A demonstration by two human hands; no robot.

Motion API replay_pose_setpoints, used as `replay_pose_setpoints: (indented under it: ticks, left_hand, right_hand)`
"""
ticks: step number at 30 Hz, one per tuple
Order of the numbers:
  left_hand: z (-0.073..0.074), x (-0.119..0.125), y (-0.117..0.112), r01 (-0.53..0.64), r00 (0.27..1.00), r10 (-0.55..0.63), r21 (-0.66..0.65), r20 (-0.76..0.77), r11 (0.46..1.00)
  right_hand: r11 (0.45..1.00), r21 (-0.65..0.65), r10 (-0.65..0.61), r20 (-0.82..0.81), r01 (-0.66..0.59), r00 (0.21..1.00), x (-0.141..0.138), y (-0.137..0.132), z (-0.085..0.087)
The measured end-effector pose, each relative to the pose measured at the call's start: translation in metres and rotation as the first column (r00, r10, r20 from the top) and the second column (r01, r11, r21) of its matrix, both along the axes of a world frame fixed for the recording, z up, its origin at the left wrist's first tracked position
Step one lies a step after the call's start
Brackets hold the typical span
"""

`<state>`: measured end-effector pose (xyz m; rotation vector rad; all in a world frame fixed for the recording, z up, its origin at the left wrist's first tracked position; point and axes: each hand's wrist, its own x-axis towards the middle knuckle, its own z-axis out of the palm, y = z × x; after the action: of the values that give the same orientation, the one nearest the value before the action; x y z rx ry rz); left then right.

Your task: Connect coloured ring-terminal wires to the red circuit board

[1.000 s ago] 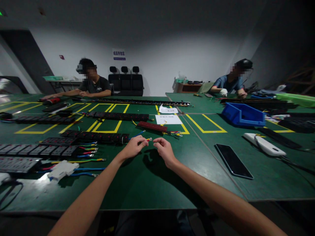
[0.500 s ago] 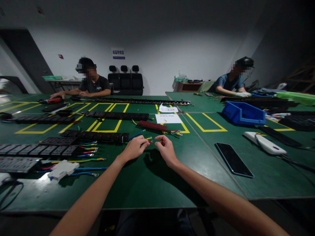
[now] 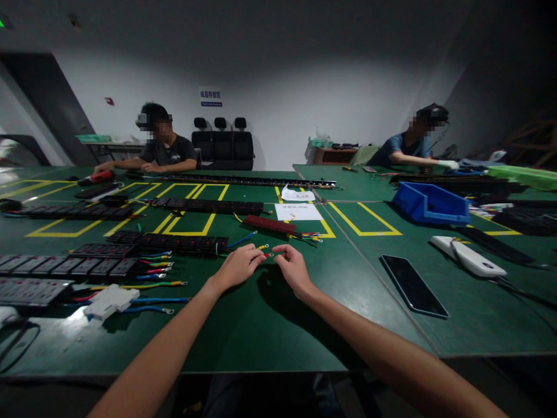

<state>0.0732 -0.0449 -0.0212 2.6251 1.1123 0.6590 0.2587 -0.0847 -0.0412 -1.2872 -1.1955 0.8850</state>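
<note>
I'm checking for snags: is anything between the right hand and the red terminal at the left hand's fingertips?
Nothing visible stands between the right hand and the red terminal; the yellow terminal sits just beyond, off that line.

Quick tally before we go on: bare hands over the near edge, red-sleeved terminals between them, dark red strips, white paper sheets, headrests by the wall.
Bare hands: 2 (left hand, right hand)
Red-sleeved terminal: 1
Dark red strip: 1
Paper sheets: 2 (crumpled sheet, flat sheet)
Headrests: 3
Total: 9

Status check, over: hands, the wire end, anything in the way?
Left hand pinching red-sleeved wire end. Right hand curled open beside its tip, contact unclear. Blue wire just beyond left hand; phone off right, clear.
</note>
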Motion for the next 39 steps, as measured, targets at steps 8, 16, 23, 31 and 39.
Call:
replay_pose_setpoints:
  ticks: [8,16,23,31,39]
  left_hand:
    - [0.006,0.002,-0.004,-0.032,0.997,0.034,-0.028,0.062,0.999]
    - [0.000,0.003,-0.001,-0.005,0.987,0.018,-0.078,0.163,0.997]
    - [-0.005,0.003,-0.001,-0.014,1.000,0.015,-0.036,0.026,0.999]
    - [-0.007,0.003,-0.004,-0.029,1.000,0.029,-0.028,0.008,0.999]
    - [-0.005,0.004,-0.007,-0.019,1.000,0.019,-0.027,0.011,0.999]
  right_hand:
    - [0.999,-0.038,-0.012,-0.098,0.008,0.995,-0.001,0.000,0.001]
    - [1.000,-0.016,0.007,-0.114,-0.009,0.993,0.001,0.001,-0.001]
    - [1.000,-0.016,-0.019,-0.143,0.016,0.990,0.001,0.003,-0.003]
    - [0.994,-0.016,-0.107,-0.168,0.106,0.980,0.056,0.050,0.032]
    - [0.953,-0.048,-0.190,0.673,0.299,0.714,0.093,0.150,0.038]
